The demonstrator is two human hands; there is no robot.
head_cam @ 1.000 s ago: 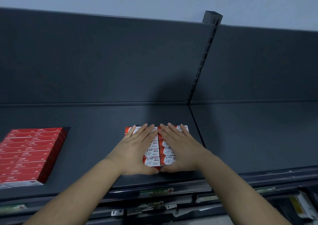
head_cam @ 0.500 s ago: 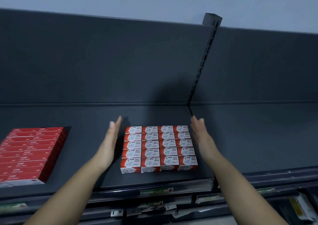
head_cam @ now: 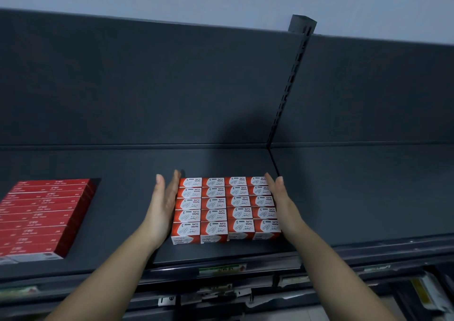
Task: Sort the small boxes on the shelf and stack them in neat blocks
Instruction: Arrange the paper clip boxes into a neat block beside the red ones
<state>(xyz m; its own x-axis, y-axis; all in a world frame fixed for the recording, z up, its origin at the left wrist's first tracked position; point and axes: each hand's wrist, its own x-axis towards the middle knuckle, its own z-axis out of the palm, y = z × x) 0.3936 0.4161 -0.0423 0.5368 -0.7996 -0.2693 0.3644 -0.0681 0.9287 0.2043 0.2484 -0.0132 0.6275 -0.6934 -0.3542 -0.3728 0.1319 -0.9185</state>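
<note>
Boxes point(head_cam: 226, 209) sit in one tight block between the hands, left hand point(head_cam: 163, 204) and right hand point(head_cam: 280, 201) flat-fingered against its sides. Squaring-up seems underway; next likely needs an even inward squeeze.

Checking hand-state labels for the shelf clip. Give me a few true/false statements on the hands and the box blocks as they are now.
1. The left hand and right hand flank the paper clip block, fingers straight. True.
2. The block's top shows four columns by five rows. True.
3. One hand lies flat on top of the block. False: both stand at its sides and the top is uncovered.
4. The red stack sits right of the block. False: it is to the left, apart from it.
</note>
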